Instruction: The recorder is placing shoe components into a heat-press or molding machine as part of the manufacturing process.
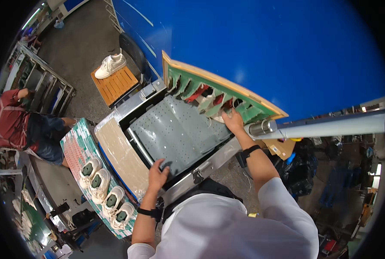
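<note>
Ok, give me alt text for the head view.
A person's right hand is at the flaps of a blue machine, the open left hand by its grey belt. Four pale shoes stand at left, a fifth on a slatted chair.

Space behind green flaps (253, 113) mostly hidden, contact at right hand (233, 121) unclear, shirt (227, 226) cut off

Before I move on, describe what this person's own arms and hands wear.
The left hand and right hand show no gloves. White short sleeves cover the upper arms. A plain-looking black left strap circles one forearm; a black right strap circles the other.
</note>
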Demonstrator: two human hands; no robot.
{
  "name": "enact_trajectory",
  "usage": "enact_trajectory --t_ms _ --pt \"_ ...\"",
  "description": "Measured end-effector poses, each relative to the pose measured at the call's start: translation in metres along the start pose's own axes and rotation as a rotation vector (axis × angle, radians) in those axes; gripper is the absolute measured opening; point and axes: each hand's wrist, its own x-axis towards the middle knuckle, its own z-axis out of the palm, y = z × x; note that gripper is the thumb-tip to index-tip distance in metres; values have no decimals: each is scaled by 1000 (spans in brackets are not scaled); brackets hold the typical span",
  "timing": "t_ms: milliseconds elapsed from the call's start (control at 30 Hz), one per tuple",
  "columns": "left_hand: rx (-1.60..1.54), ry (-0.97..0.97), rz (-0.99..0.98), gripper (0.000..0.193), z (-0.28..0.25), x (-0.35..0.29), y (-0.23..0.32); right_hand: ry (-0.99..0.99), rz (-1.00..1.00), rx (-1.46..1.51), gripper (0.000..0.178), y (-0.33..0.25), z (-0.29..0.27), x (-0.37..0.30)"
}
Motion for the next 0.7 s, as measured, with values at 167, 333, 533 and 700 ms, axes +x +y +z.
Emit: enact_trajectory --t_ms 167,333,533,700 --pt "16 -207 56 50 76 65 54 -141 -331 46 64 61 7 24" --pt "81 -204 45 61 121 131 98 -263 -190 -153 71 37 13 32" --pt "-192 -155 130 103 184 185 156 -509 -161 230 48 61 24 4" --pt "-52 115 222 117 204 184 145 -884 -38 841 62 34 46 -70"
